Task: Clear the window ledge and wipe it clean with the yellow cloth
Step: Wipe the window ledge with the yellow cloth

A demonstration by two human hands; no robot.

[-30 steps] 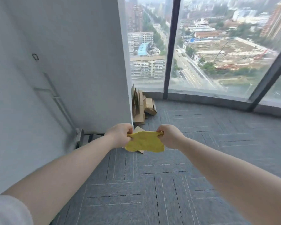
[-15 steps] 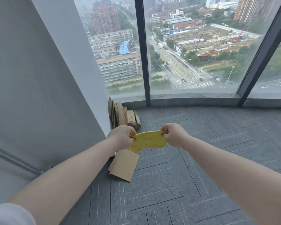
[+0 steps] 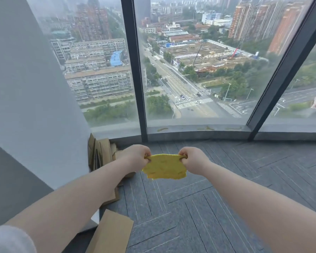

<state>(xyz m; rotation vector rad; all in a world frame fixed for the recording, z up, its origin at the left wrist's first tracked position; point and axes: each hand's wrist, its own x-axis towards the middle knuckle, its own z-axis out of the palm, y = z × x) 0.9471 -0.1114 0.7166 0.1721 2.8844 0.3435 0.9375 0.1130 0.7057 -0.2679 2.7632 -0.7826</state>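
Left hand [image 3: 135, 157] curled tight on the upper left corner of the yellow cloth [image 3: 165, 167], fingers folded under and out of sight behind the knuckles. Right hand [image 3: 193, 160] likewise pinching the upper right corner, fingertips hidden inside the bunched fabric. Cloth stretched between the two fists, top edge taut, lower edge hanging ragged and wrinkled in mid-air above the grey carpet tiles [image 3: 199, 216], well short of the window ledge [image 3: 195, 130]. Both forearms reaching forward from the bottom corners, cut off by the frame; a bit of pale sleeve [image 3: 7, 240] at the lower left, blurred.

Ledge running along the foot of the glass, curved, with several yellowish smears [image 3: 162, 129] on its top surface, too small to tell what kind. Left end of the ledge partly blocked by the grey wall [image 3: 35, 106] and by flattened cardboard pieces [image 3: 98, 154] leaning upright in the corner; how many sheets, not clear. More cardboard behind the left wrist, mostly covered by the arm. Another flat cardboard sheet [image 3: 111, 234] on the floor at the bottom, cropped by the lower edge. Dark window mullions [image 3: 135, 79] splitting the view outside: apartment blocks, a road junction with crossings, a building site. No legible writing anywhere on cardboard, cloth or buildings.
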